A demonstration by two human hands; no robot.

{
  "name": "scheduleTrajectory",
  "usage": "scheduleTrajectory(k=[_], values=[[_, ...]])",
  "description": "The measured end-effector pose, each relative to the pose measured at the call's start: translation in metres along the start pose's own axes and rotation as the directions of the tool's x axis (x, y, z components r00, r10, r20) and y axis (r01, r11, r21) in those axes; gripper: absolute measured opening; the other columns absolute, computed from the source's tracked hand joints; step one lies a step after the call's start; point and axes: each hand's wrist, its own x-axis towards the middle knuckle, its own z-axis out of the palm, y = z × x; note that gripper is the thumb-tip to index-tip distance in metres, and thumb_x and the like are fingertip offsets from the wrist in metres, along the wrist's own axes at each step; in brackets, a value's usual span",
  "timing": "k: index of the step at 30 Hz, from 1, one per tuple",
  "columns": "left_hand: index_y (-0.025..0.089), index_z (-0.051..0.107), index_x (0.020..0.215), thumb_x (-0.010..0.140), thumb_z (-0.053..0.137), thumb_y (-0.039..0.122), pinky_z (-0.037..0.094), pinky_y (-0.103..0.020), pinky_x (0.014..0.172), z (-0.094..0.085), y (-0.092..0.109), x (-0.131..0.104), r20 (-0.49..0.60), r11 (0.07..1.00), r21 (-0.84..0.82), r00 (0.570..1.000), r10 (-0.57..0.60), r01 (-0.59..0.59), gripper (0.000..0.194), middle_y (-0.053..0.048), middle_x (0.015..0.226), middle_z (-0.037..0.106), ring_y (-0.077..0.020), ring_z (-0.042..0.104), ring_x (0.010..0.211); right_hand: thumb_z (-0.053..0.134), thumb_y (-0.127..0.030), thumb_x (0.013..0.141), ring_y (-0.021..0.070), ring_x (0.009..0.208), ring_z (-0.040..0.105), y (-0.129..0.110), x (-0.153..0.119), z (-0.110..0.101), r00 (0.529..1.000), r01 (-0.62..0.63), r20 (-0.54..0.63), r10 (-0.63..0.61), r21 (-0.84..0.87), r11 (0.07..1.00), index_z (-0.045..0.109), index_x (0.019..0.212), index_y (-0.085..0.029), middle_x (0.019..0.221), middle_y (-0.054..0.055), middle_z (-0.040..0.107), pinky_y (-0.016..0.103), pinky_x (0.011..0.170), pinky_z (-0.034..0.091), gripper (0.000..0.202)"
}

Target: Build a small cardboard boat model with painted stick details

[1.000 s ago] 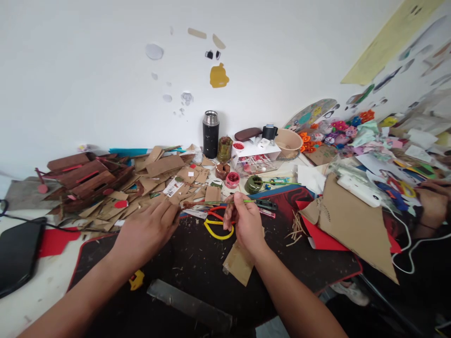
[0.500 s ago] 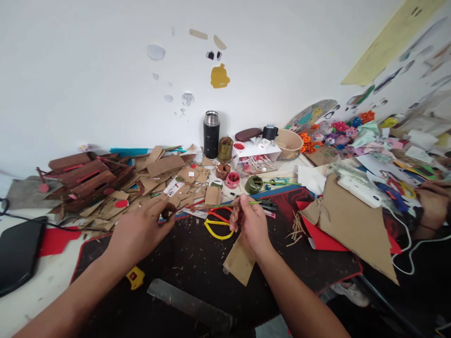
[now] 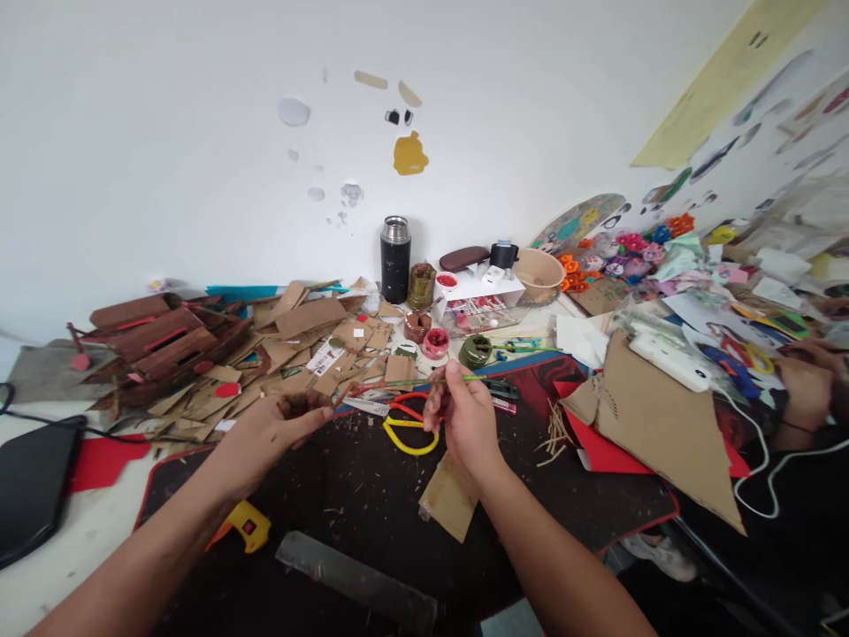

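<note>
My right hand [image 3: 468,420] is closed on a thin paintbrush [image 3: 398,383] with a green handle, its tip pointing left. In my left hand [image 3: 265,438], fingers pinch a small, thin brown strip [image 3: 340,398], mostly hidden by the fingers. The brush tip is close to the strip; I cannot tell if they touch. Brown stains mark my right fingers. Scissors [image 3: 411,438] with yellow and orange handles lie between the hands on the black mat [image 3: 358,495]. A flat cardboard piece [image 3: 451,500] rests below my right hand.
Cardboard scraps [image 3: 318,314] and brown-painted cardboard models [image 3: 165,332] cover the left. Paint jars, a red one [image 3: 436,343] and a green one [image 3: 476,351], stand behind the hands near a black flask [image 3: 396,265]. A ruler [image 3: 351,579] and yellow glue gun [image 3: 248,526] lie in front. Another person's arm [image 3: 802,389] shows at right.
My left hand has turned slightly and lowered, and the brush with its tip now shows more clearly beside the strip. My right hand still holds the brush. The view has shifted slightly.
</note>
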Motion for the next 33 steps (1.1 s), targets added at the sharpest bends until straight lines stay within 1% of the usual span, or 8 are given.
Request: scheduleTrajectory(k=[2, 4, 8, 12, 15, 20, 25, 33], values=[[0.021, 0.071, 0.075, 0.075, 0.068, 0.068, 0.034, -0.03, 0.057, 0.002, -0.002, 0.001, 0.01, 1.0, -0.009, 1.0, 0.003, -0.003, 0.047, 0.001, 0.063, 0.056, -0.0186, 0.048, 0.061, 0.082, -0.068, 0.083, 0.0104, 0.033, 0.053, -0.001, -0.001, 0.001, 1.0, 0.005, 0.011, -0.005, 0.001, 1.0, 0.067, 0.082, -0.018, 0.05, -0.005, 0.059, 0.017, 0.031, 0.035, 0.052], [0.021, 0.066, 0.071, 0.076, 0.069, 0.066, 0.032, -0.029, 0.057, 0.003, -0.001, 0.002, 0.01, 0.999, -0.032, 0.999, 0.041, -0.041, 0.045, 0.003, 0.062, 0.052, -0.0173, 0.046, 0.06, 0.081, -0.068, 0.085, 0.0101, 0.032, 0.052, -0.001, -0.002, 0.001, 1.0, 0.004, 0.024, -0.004, -0.001, 1.0, 0.068, 0.082, -0.018, 0.05, -0.005, 0.059, 0.017, 0.031, 0.036, 0.051], [0.022, 0.061, 0.067, 0.077, 0.071, 0.059, 0.029, -0.029, 0.055, 0.003, 0.004, 0.004, -0.023, 0.992, -0.091, 0.996, 0.088, -0.09, 0.04, 0.004, 0.059, 0.047, -0.0155, 0.041, 0.057, 0.079, -0.067, 0.087, 0.01, 0.032, 0.051, 0.001, -0.004, -0.002, 0.999, -0.019, 0.044, 0.019, -0.011, 1.0, 0.068, 0.081, -0.018, 0.049, -0.005, 0.059, 0.017, 0.032, 0.036, 0.051], [0.023, 0.055, 0.061, 0.077, 0.072, 0.055, 0.027, -0.029, 0.053, 0.005, -0.001, 0.006, -0.024, 0.98, -0.183, 0.997, 0.077, -0.08, 0.04, 0.005, 0.052, 0.044, -0.0144, 0.036, 0.054, 0.081, -0.068, 0.084, 0.0098, 0.031, 0.05, 0.001, -0.005, -0.004, 0.999, -0.02, 0.041, 0.02, -0.009, 1.0, 0.068, 0.08, -0.018, 0.049, -0.005, 0.058, 0.017, 0.031, 0.035, 0.052], [0.023, 0.049, 0.053, 0.079, 0.072, 0.057, 0.026, -0.029, 0.052, 0.006, -0.007, 0.006, 0.013, 0.966, -0.252, 0.998, 0.054, -0.049, 0.048, 0.003, 0.049, 0.043, -0.0137, 0.033, 0.052, 0.082, -0.068, 0.083, 0.0099, 0.031, 0.051, -0.001, -0.004, -0.003, 1.0, -0.012, 0.019, 0.012, 0.002, 1.0, 0.068, 0.08, -0.018, 0.049, -0.005, 0.059, 0.017, 0.031, 0.035, 0.052], [0.024, 0.048, 0.051, 0.078, 0.073, 0.06, 0.024, -0.029, 0.049, 0.006, -0.006, 0.006, 0.059, 0.941, -0.338, 0.998, 0.003, 0.017, 0.052, 0.004, 0.048, 0.04, -0.0129, 0.031, 0.05, 0.08, -0.069, 0.084, 0.0104, 0.033, 0.053, -0.005, -0.001, 0.001, 1.0, 0.001, -0.001, -0.001, 0.012, 1.0, 0.068, 0.081, -0.018, 0.05, -0.005, 0.059, 0.018, 0.031, 0.036, 0.052], [0.023, 0.047, 0.052, 0.075, 0.077, 0.059, 0.023, -0.028, 0.049, 0.009, -0.004, 0.006, 0.058, 0.933, -0.361, 0.998, 0.008, 0.014, 0.052, 0.004, 0.048, 0.04, -0.011, 0.028, 0.049, 0.078, -0.074, 0.084, 0.0109, 0.033, 0.053, -0.004, 0.001, 0.005, 1.0, 0.0, 0.002, 0.0, 0.013, 1.0, 0.065, 0.08, -0.019, 0.049, -0.005, 0.057, 0.018, 0.031, 0.035, 0.057], [0.023, 0.046, 0.052, 0.077, 0.076, 0.06, 0.022, -0.028, 0.048, 0.011, -0.003, 0.006, 0.077, 0.926, -0.376, 0.997, 0.007, 0.022, 0.054, 0.004, 0.048, 0.038, -0.0107, 0.027, 0.049, 0.08, -0.071, 0.083, 0.0105, 0.032, 0.053, -0.002, 0.0, 0.006, 0.999, -0.023, 0.043, 0.023, 0.013, 1.0, 0.063, 0.079, -0.019, 0.049, -0.006, 0.057, 0.018, 0.031, 0.035, 0.055]])
